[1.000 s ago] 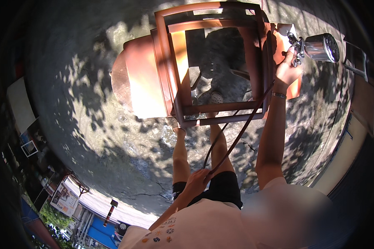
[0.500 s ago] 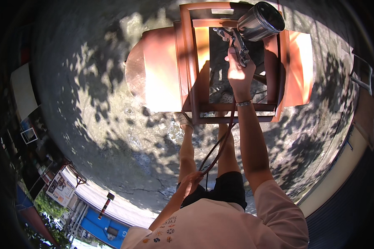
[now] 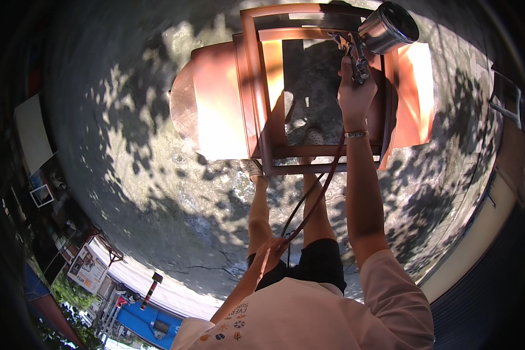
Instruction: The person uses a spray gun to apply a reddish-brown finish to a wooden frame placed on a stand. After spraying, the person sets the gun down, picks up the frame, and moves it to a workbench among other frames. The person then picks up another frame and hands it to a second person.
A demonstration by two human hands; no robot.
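Note:
My right hand [image 3: 356,100] is closed round the handle of a metal spray gun [image 3: 360,63], held over the right part of a reddish-brown wooden frame [image 3: 252,81]. A shiny metal cup [image 3: 385,36] is joined to the gun and tilts to the upper right. From below this hand a dark red hose [image 3: 322,201] hangs and curves toward my body. My left hand [image 3: 272,251] is closed on the hose in front of my shorts; its fingers are partly hidden. The frame has open gaps, with orange-brown panels [image 3: 219,102] showing on both sides.
Rough concrete ground [image 3: 140,157] lies around the frame, dappled with shade. My feet in perforated clogs [image 3: 252,168] stand at its near edge. A pale low wall [image 3: 469,233] runs along the right. A signboard [image 3: 89,268] and a blue vehicle-like shape [image 3: 140,318] are at lower left.
My right hand has carried the spray gun and cup to the right and slightly farther away over the frame. My left hand stays on the hose, nearly still.

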